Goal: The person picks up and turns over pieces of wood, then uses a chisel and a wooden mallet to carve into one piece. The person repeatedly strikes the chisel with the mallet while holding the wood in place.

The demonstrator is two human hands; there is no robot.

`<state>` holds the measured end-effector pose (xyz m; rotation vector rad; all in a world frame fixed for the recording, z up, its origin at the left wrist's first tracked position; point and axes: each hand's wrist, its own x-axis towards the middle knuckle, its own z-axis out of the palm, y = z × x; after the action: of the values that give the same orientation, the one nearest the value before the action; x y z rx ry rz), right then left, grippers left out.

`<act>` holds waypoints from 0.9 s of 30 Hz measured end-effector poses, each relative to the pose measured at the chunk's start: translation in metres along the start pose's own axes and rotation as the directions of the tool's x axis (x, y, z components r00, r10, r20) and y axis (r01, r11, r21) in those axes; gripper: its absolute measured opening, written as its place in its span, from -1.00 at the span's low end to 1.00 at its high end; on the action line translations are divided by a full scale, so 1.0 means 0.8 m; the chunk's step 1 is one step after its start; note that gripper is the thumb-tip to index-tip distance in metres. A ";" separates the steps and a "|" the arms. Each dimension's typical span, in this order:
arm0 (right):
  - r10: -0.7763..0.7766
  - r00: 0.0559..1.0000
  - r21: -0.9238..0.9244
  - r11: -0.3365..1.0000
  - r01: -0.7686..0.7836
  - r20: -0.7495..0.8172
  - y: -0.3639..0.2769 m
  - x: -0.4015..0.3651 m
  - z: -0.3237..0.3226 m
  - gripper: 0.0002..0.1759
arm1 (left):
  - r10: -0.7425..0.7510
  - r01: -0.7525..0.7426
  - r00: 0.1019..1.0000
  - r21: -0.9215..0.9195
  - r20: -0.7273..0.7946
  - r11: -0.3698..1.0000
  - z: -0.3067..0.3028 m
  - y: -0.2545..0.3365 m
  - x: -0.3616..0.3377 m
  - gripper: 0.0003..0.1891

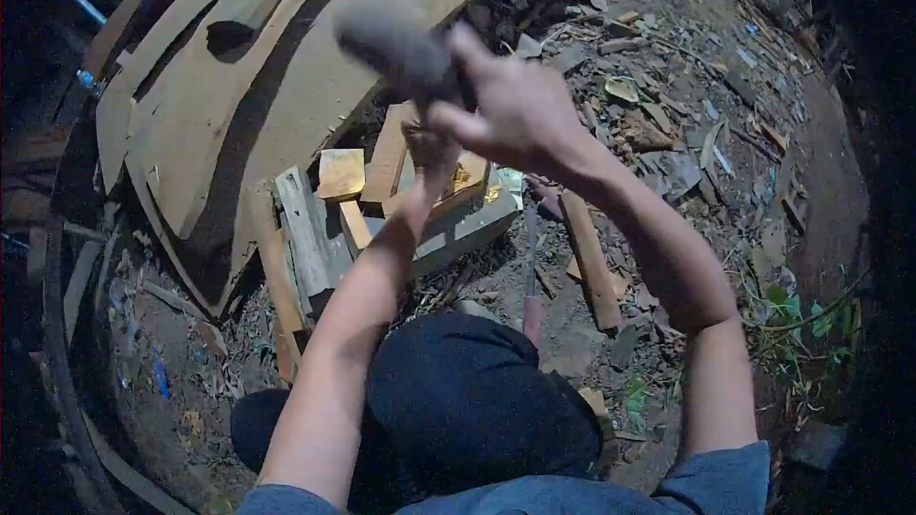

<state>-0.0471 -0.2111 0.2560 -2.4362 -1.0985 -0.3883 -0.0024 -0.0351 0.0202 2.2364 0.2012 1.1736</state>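
Observation:
My right hand is raised, its fingers wrapped round the handle of a dark mallet, whose head is blurred by motion. Below and to the left of it, my left hand is partly hidden behind the mallet and right hand; what it holds, if anything, cannot be made out. Around my left hand lie an upright-leaning wooden block, a small square wood piece and a larger block with yellowish shavings, all on a grey timber base.
Large curved wooden slabs spread across the upper left. A chisel-like tool with a reddish handle lies near my knee, beside a wooden stick. Wood chips litter the ground; green plants grow at right.

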 end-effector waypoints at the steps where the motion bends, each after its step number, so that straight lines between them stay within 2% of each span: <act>1: -0.117 0.991 -0.081 0.989 0.122 0.066 0.011 -0.003 0.018 -0.21 | -0.298 0.336 0.940 -0.622 0.169 0.708 0.026 -0.014 -0.007 -0.64; 2: -0.094 0.988 -0.083 0.991 0.105 0.123 0.008 -0.004 0.008 -0.21 | -0.298 0.331 0.941 -0.626 0.162 0.706 0.016 -0.013 -0.005 -0.64; 3: -0.070 0.981 -0.089 0.992 0.086 0.179 0.005 -0.003 -0.006 -0.22 | -0.061 0.106 0.988 -0.340 0.141 0.934 0.002 -0.012 0.001 -0.61; 4: -0.068 0.981 -0.095 0.992 0.086 0.181 -0.001 -0.006 -0.019 -0.22 | 0.166 -0.166 0.965 -0.019 0.203 0.986 -0.001 -0.013 -0.001 -0.58; 5: -0.035 0.998 0.003 0.999 0.035 0.048 -0.009 -0.010 -0.031 -0.23 | 0.061 -0.134 0.968 0.296 0.241 0.946 0.008 -0.011 0.003 -0.54; 6: 0.011 0.996 0.112 0.994 -0.001 -0.086 -0.014 -0.013 -0.037 -0.24 | 0.124 -0.165 0.980 0.279 0.158 0.946 0.009 -0.005 0.004 -0.52; 7: 0.012 0.996 0.114 0.993 -0.002 -0.086 -0.015 -0.015 -0.036 -0.24 | 0.187 -0.201 0.979 0.268 0.077 0.942 0.008 -0.003 0.005 -0.50; 8: 0.070 0.998 0.089 0.994 -0.070 -0.002 -0.015 -0.017 -0.033 -0.29 | 0.189 -0.204 0.979 0.271 0.080 0.941 0.003 -0.001 0.005 -0.50; 9: 0.127 0.989 0.056 0.990 -0.132 0.080 -0.012 -0.020 -0.028 -0.35 | 0.044 -0.022 0.986 -0.139 0.159 0.990 -0.009 0.011 0.006 -0.50; 10: -0.036 0.998 -0.047 0.998 0.039 0.060 -0.005 -0.019 -0.008 -0.35 | -0.053 0.198 0.957 -0.505 0.286 0.840 -0.015 0.018 0.005 -0.50; 11: 0.025 0.987 -0.053 0.998 -0.017 0.158 0.012 -0.019 -0.001 -0.35 | -0.041 0.191 0.955 -0.508 0.292 0.840 -0.021 0.024 0.004 -0.50; 12: 0.073 0.978 -0.033 0.997 -0.067 0.197 0.003 -0.013 -0.023 -0.36 | 0.063 -0.083 0.910 0.032 0.409 0.996 -0.023 0.026 0.006 -0.50; 13: 0.119 0.960 -0.009 0.993 -0.121 0.254 -0.005 -0.014 -0.035 -0.36 | 0.052 -0.393 0.832 0.519 0.553 0.759 -0.024 0.027 0.001 -0.50; 14: 0.101 0.991 0.103 0.989 -0.110 0.088 -0.005 -0.021 -0.030 -0.36 | 0.040 -0.387 0.826 0.516 0.562 0.764 -0.024 0.027 -0.009 -0.50; 15: 0.091 0.992 0.209 0.975 -0.071 -0.087 -0.004 -0.025 -0.026 -0.35 | 0.032 -0.219 0.860 0.312 0.509 0.925 -0.027 0.032 -0.010 -0.52; 16: 0.140 0.986 0.323 0.940 -0.105 -0.087 -0.006 -0.030 -0.024 -0.30 | 0.002 -0.041 0.889 0.076 0.457 0.996 -0.035 0.037 -0.011 -0.53; 17: 0.141 0.987 0.336 0.936 -0.107 -0.079 0.000 -0.031 -0.010 -0.30 | -0.041 0.122 0.910 -0.171 0.413 0.978 -0.045 0.042 -0.010 -0.55; 18: 0.104 0.994 0.200 0.974 -0.109 0.034 0.011 -0.031 0.011 -0.28 | -0.089 0.255 0.921 -0.416 0.379 0.873 -0.053 0.051 -0.005 -0.56; 19: 0.088 0.986 0.054 0.994 -0.096 0.139 0.009 -0.029 0.009 -0.25 | -0.132 0.346 0.924 -0.638 0.359 0.688 -0.055 0.061 0.005 -0.58; 20: 0.121 0.972 0.024 0.991 -0.128 0.200 0.013 -0.028 -0.001 -0.20 | -0.177 0.385 0.923 -0.814 0.343 0.434 -0.051 0.073 0.020 -0.59; 21: 0.115 0.974 0.014 0.993 -0.120 0.197 0.018 -0.027 0.001 -0.20 | -0.237 0.377 0.910 -0.916 0.339 0.139 -0.047 0.077 0.027 -0.61; 22: 0.175 0.974 0.161 0.967 -0.197 0.141 0.025 -0.035 0.015 -0.18 | -0.247 0.386 0.905 -0.913 0.346 0.135 -0.046 0.058 0.028 -0.61; 24: 0.259 0.964 0.467 0.847 -0.255 0.056 0.049 -0.044 0.050 -0.10 | -0.085 0.393 0.888 -0.650 0.452 0.650 -0.053 0.014 0.048 -0.78; 25: 0.347 0.937 0.481 0.829 -0.285 -0.043 0.065 -0.050 0.088 -0.08 | -0.099 0.400 0.887 -0.643 0.451 0.653 -0.062 0.032 0.044 -0.78; 27: 0.421 0.885 0.465 0.755 -0.462 0.196 0.077 -0.066 0.110 -0.06 | -0.300 0.385 0.921 -0.471 0.249 0.794 -0.082 0.103 0.052 -0.81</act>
<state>-0.0276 -0.2372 0.1409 -2.1426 -0.5159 0.1424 -0.0410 -0.0565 0.1243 1.7147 0.1933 0.7322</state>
